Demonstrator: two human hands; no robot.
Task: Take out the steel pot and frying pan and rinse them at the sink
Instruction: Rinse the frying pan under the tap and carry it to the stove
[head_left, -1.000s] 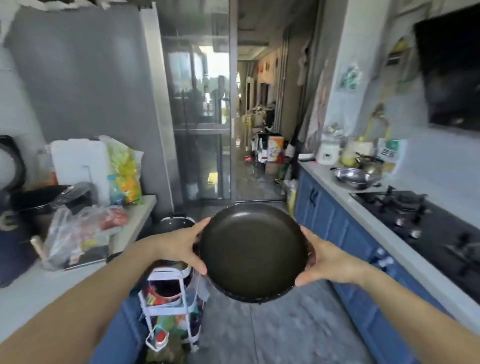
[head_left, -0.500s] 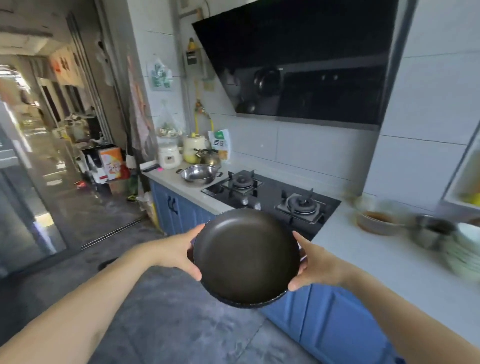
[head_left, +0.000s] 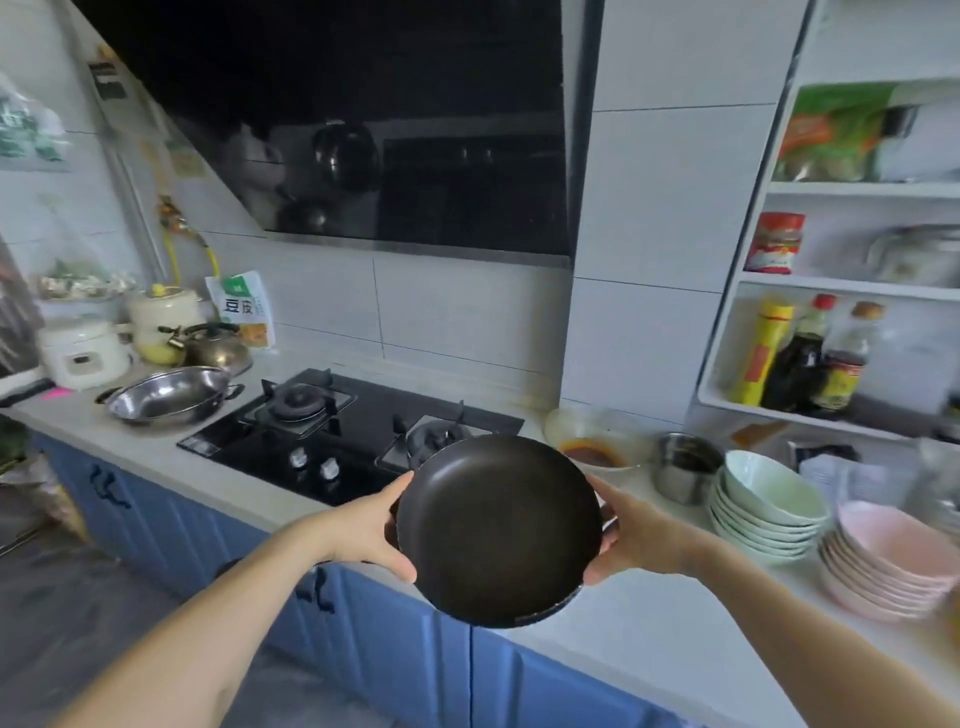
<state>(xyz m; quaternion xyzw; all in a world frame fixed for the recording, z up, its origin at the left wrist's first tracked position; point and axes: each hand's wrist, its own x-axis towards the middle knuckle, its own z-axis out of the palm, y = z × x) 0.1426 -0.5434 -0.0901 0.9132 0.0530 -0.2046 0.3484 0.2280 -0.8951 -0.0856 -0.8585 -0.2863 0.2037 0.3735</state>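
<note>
Pale worktop (head_left: 156, 457) carries a steel pot (head_left: 169, 393) far left beside the hob (head_left: 348, 431). Near centre, left hand (head_left: 363, 530) and right hand (head_left: 636, 535) clasp the frying pan (head_left: 498, 530) by opposite rims, raised over the worktop edge.

Frying pan (head_left: 498, 530): dark, matt interior. Steel pot (head_left: 169, 394): polished, reflective metal. Hob (head_left: 353, 431): glossy black glass. Desk (head_left: 156, 457): smooth, pale.
</note>
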